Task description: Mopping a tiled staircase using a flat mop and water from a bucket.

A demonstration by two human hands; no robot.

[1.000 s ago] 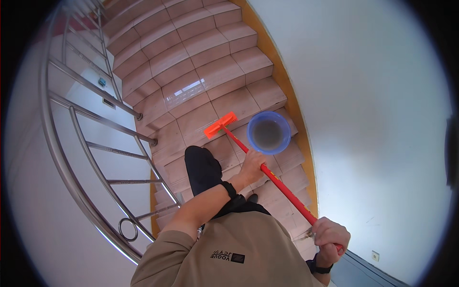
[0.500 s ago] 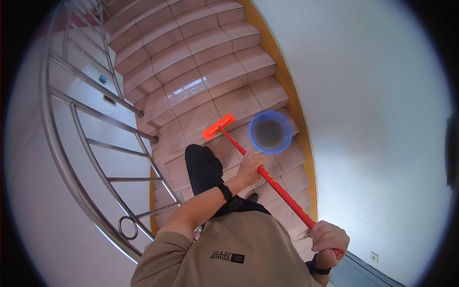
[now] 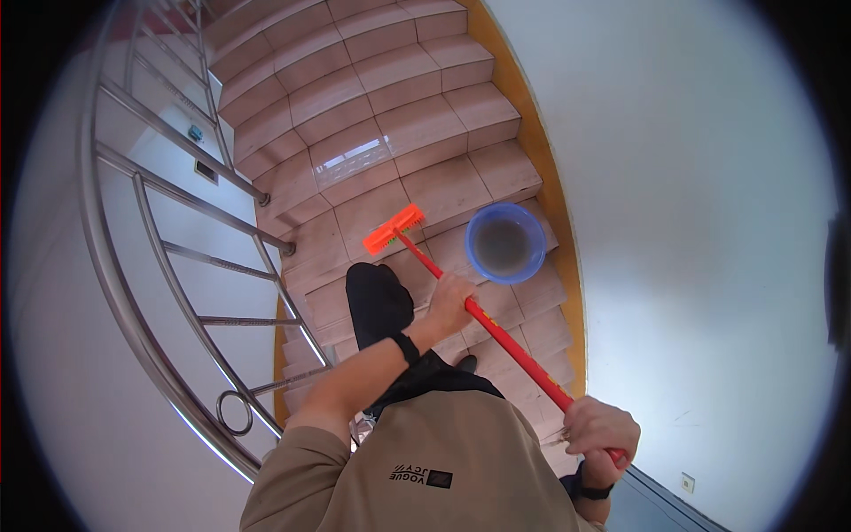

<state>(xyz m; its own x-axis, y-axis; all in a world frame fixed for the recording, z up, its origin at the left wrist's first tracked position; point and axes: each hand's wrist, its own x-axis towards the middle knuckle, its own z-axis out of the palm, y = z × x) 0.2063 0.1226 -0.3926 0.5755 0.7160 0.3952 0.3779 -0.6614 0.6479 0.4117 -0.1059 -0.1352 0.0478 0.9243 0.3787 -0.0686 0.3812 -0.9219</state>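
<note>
A long-handled scrub brush slants across my front, with a red pole (image 3: 523,356) and an orange head (image 3: 394,229). Bristles show along the lower edge of the head, which is over a pink tiled step (image 3: 355,217). Partway down the pole my left hand (image 3: 451,302) is closed around it. My right hand (image 3: 603,427) grips the pole near its upper end, whose tip sticks out below the fist. To the right of the brush head stands a blue basin (image 3: 505,243) of murky grey water; neither hand touches it.
A curved staircase (image 3: 403,97) rises ahead. Metal railings (image 3: 133,306) run along the left side. A white wall (image 3: 691,222) with a yellow-brown skirting strip (image 3: 567,248) borders the right. My dark-clad knee (image 3: 377,297) is just below the brush head.
The brush head has shifted slightly left and up across the step. Both hands have moved a little left with the pole, still gripping it.
</note>
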